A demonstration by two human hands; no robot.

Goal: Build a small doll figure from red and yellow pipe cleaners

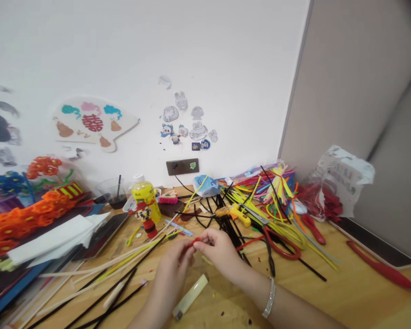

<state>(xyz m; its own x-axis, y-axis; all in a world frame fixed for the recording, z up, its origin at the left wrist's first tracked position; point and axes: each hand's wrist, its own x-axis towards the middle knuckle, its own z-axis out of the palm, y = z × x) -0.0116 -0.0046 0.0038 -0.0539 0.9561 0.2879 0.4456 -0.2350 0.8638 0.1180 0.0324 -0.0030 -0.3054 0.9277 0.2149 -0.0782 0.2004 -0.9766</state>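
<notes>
My left hand and my right hand meet over the middle of the table. Both are closed, pinching a small red piece between their fingertips. It could be a bit of pipe cleaner, but the fingers cover most of it. Just below the hands lies a pale yellow lighter. Black pipe cleaners and cream ones fan out left of my left hand. Behind the hands stands a small red, black and yellow figure. Red-handled scissors rest to the right of my right hand.
A yellow bottle stands behind the figure. A yellow-handled tool lies among heaped pipe cleaners. Orange fuzzy flowers and white paper crowd the left side. A red knife-shaped item lies far right.
</notes>
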